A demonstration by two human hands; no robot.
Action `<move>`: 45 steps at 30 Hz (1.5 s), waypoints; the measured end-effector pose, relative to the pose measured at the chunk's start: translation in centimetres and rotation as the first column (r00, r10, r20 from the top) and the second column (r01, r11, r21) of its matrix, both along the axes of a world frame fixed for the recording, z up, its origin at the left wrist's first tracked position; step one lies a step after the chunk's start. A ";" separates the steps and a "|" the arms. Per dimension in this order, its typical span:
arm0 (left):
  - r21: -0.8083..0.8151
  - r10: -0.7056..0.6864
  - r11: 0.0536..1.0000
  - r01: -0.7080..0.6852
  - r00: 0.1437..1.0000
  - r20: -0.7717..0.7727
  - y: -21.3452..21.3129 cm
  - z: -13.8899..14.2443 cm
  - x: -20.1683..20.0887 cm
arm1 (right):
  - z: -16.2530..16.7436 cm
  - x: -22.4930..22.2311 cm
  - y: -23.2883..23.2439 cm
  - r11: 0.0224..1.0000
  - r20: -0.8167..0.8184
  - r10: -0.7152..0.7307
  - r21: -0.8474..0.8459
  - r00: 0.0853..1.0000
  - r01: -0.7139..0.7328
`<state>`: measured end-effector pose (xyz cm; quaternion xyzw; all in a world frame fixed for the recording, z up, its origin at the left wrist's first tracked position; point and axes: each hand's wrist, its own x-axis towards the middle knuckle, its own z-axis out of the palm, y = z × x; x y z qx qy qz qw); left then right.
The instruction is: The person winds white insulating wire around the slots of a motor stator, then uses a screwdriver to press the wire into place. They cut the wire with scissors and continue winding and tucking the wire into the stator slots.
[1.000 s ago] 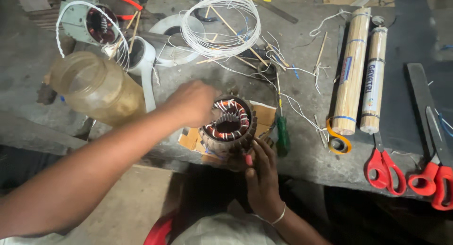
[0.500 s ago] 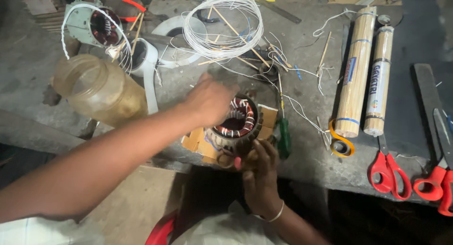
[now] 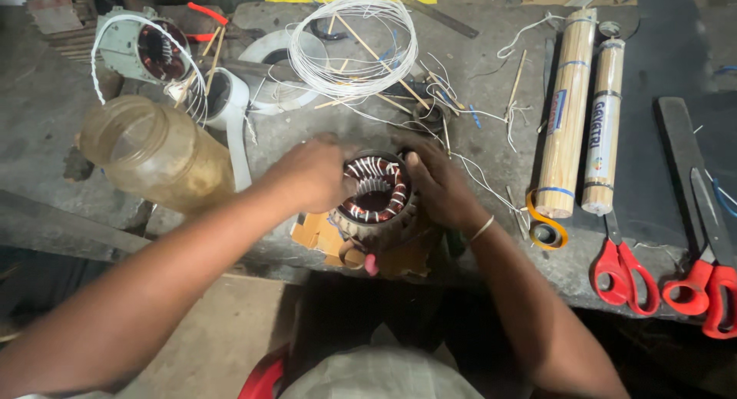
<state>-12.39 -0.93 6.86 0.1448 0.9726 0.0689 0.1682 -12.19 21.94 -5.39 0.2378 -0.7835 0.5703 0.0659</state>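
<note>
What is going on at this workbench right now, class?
A person grips a round motor stator with copper windings from both sides: left hand on its left rim, right hand on its right. It sits on cardboard scraps near the bench's front edge. Beside it lie a plastic jar, a white wire coil, two stick bundles and red-handled scissors.

The right hand (image 3: 437, 185), a second ago below the stator (image 3: 376, 195) at the bench's near edge, now grips its right side at frame centre, while the left hand (image 3: 311, 172) has settled from on top onto its left side.
</note>
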 end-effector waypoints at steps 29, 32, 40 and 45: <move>-0.058 -0.184 0.981 0.186 0.982 0.045 0.9 1.0 -0.1 | 0.6 3.7 -1.1 0.998 -0.140 0.010 -0.059 0.990 -0.018; 0.125 -0.115 0.986 0.108 0.992 0.047 -0.1 2.0 -0.6 | 0.8 3.8 -1.1 0.995 -0.151 0.007 -0.095 0.989 -0.021; -0.089 -0.036 0.995 0.040 0.998 0.043 0.2 1.3 1.3 | 0.5 3.9 -1.2 0.996 -0.135 -0.012 -0.092 0.991 -0.001; -0.129 -0.095 0.987 0.094 0.995 0.002 0.8 1.4 1.7 | 0.7 4.0 -1.1 0.999 -0.184 -0.032 -0.043 0.982 0.024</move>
